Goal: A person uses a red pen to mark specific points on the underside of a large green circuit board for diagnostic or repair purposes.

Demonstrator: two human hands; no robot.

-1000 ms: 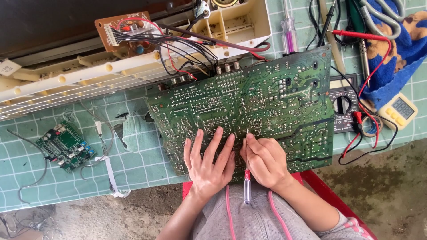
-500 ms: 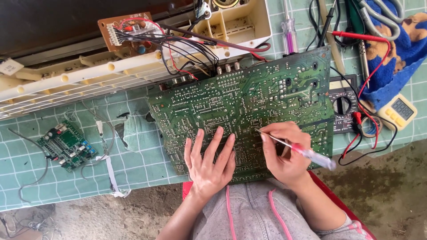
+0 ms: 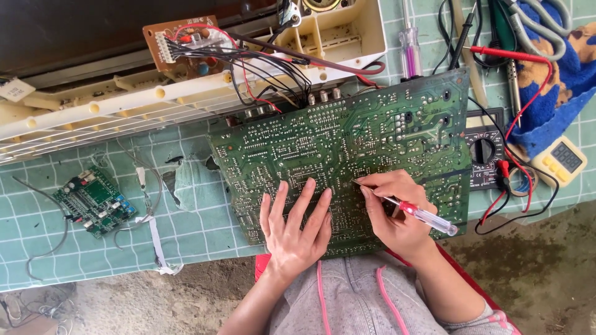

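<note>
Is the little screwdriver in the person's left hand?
No, the right hand holds the screwdriver with its tip on the big green circuit board, while the left hand lies flat and empty on it.

1. The left hand (image 3: 295,226) is lying flat on the large green circuit board (image 3: 347,149).
2. The right hand (image 3: 391,211) is pressing a small screwdriver (image 3: 413,212) tip against the board.

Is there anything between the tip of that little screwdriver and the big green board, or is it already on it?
Nothing visible stands between them. The right hand holds the small screwdriver with its tip at the large green circuit board, and the left hand lies flat on the board beside it.
</note>
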